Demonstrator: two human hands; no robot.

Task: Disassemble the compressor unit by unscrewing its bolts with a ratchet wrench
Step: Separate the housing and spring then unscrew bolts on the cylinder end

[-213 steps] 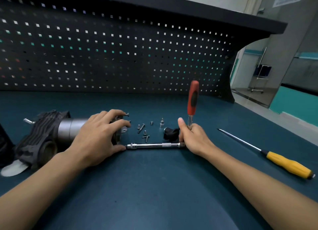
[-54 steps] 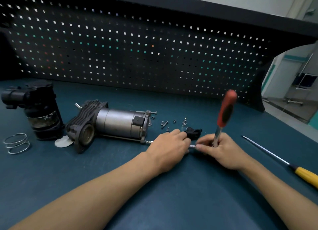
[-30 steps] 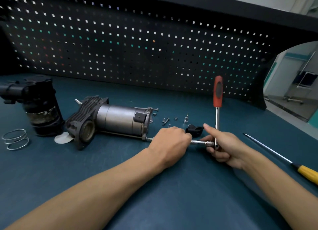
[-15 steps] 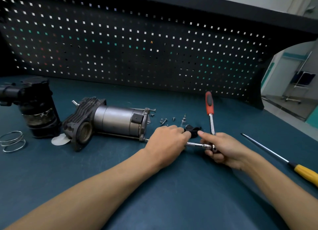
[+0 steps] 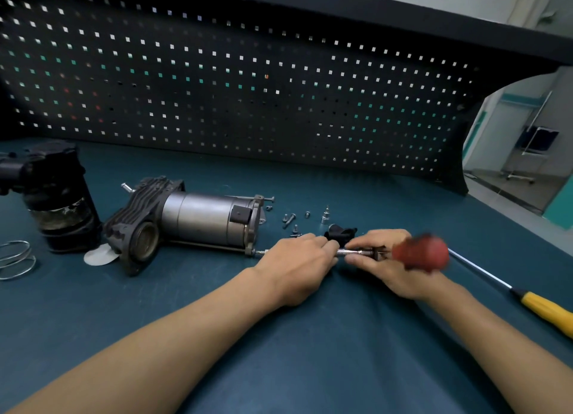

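Note:
The compressor unit (image 5: 198,224), a grey metal cylinder with a black finned head, lies on its side on the bench. A long bolt (image 5: 262,251) sticks out of its right end flange. My left hand (image 5: 299,258) grips the chrome extension bar (image 5: 353,252) that runs from that bolt to the ratchet wrench. My right hand (image 5: 393,268) holds the ratchet head, and the red handle (image 5: 420,255) points toward me, blurred by motion.
Several loose screws (image 5: 291,218) and a small socket (image 5: 325,216) lie behind my hands, with a black part (image 5: 339,232). A yellow-handled screwdriver (image 5: 545,308) lies at right. A black canister (image 5: 59,202) and a wire spring (image 5: 15,258) sit at left. A pegboard (image 5: 248,88) closes the back.
The red ratchet handle swung from upright down toward me. My left hand stayed on the extension bar. The compressor did not move.

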